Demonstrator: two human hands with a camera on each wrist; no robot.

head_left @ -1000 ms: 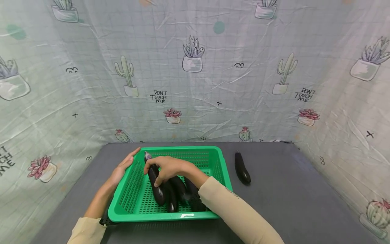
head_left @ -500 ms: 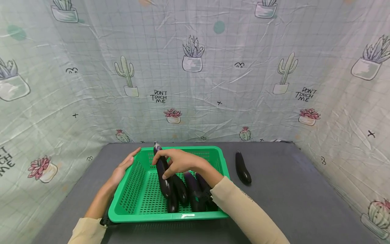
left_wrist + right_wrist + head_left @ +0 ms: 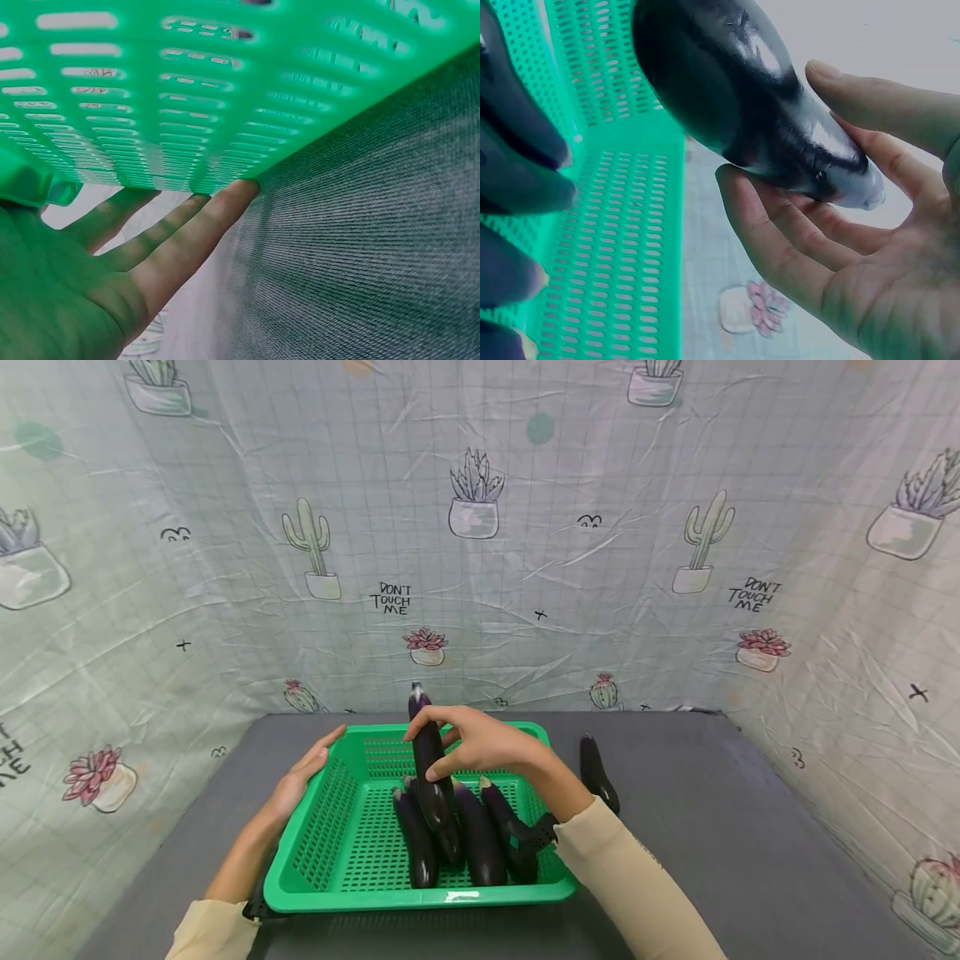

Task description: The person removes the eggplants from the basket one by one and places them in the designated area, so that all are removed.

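A person at a grey table (image 3: 712, 827) lifts one eggplant (image 3: 429, 760) out of a green basket (image 3: 330, 827). The right hand (image 3: 480, 745) grips this eggplant near its upper end, fingers and thumb curled round it, so that it stands almost upright, its stem end above the basket's far rim and its lower end among the others. In the right wrist view the fingers (image 3: 780, 240) cradle the glossy dark skin from below while the thumb lies over the top. Three more eggplants (image 3: 480, 835) lie side by side on the basket floor, towards its right half. Another eggplant (image 3: 596, 772) rests on the table just right of the basket, partly hidden behind the right wrist. The left hand (image 3: 300, 777) lies flat against the outside of the basket's left wall, fingers straight and together, holding nothing; the left wrist view shows the fingertips (image 3: 232, 196) touching the slotted wall where it meets the table. Judged from this, the step in hand is the lift-out; the following move would call for raising the lower end over the rim while the basket is steadied.
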